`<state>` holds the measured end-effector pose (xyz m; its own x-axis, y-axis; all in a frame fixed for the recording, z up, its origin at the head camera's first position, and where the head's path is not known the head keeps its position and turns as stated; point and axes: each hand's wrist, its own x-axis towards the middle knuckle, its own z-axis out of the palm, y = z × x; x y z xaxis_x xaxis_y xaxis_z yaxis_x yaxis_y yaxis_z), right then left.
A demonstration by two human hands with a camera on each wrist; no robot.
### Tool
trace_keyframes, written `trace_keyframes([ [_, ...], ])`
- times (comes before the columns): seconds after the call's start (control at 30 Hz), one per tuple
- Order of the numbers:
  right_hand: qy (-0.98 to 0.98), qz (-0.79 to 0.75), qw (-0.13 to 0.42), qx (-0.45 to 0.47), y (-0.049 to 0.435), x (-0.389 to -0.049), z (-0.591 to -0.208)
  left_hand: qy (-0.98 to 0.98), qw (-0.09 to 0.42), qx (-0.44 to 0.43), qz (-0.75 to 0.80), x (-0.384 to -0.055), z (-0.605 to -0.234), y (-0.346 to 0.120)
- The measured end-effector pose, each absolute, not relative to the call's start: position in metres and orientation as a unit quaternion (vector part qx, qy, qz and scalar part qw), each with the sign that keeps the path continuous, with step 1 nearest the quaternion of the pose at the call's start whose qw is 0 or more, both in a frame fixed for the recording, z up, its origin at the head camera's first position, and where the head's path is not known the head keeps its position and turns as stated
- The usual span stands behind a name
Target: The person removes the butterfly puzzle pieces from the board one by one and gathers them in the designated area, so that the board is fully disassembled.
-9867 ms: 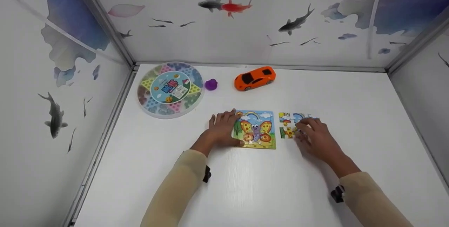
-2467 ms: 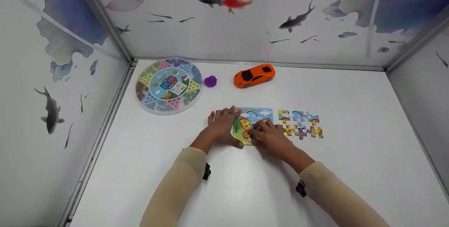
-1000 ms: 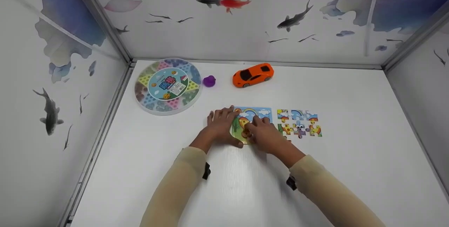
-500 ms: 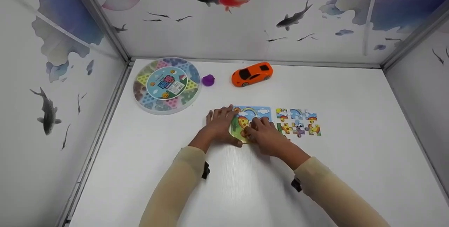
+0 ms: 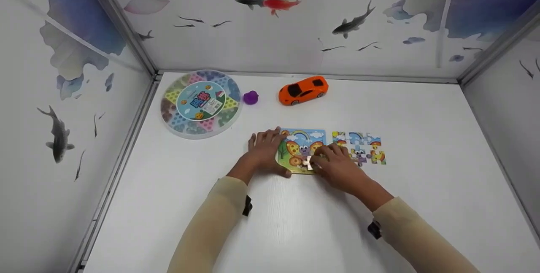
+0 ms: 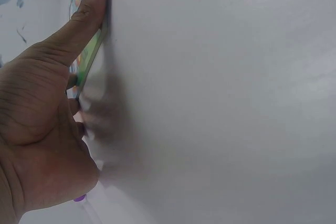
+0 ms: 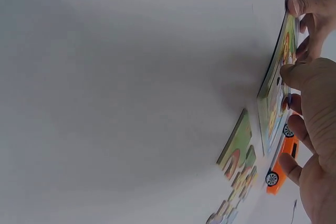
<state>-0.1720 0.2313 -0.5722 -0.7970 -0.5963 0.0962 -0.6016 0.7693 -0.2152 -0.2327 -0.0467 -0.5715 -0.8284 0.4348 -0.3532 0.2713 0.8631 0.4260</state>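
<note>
A butterfly jigsaw board (image 5: 306, 134) lies flat on the white table. My left hand (image 5: 265, 152) rests at its left side, fingers spread toward the upper left corner, thumb straight along the lower left edge. In the left wrist view that thumb (image 6: 84, 17) lies on the board's rim. Over the board's lower right part, my right hand (image 5: 339, 169) pinches a puzzle piece (image 5: 309, 163) that looks tilted and shows a bright white patch. The fingers hide most of this piece. In the right wrist view the thumb (image 7: 299, 75) is at the board's surface.
Right of the board lie several loose puzzle pieces (image 5: 376, 155) in rows, some behind my right hand. A green piece (image 7: 239, 142) shows in the right wrist view. Farther back are an orange toy car (image 5: 303, 90), a purple toy (image 5: 250, 97) and a round game box (image 5: 201, 104).
Over ten seconds, my right hand has gone from the loose pieces to the board. In the last half second it shifted right with a piece, uncovering the butterfly. My left hand stays put.
</note>
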Motion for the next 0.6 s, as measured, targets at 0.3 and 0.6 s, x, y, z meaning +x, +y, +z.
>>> trace_keyframes([
  [0.3, -0.938, 0.137, 0.023, 0.316, 0.265, -0.166, -0.572, 0.936, 0.233, 0.185, 0.188, -0.232, -0.57, -0.047],
  [0.6, -0.949, 0.153, 0.008, 0.276, 0.302, -0.154, -0.574, 0.937, 0.236, 0.186, 0.18, -0.233, -0.57, -0.046],
])
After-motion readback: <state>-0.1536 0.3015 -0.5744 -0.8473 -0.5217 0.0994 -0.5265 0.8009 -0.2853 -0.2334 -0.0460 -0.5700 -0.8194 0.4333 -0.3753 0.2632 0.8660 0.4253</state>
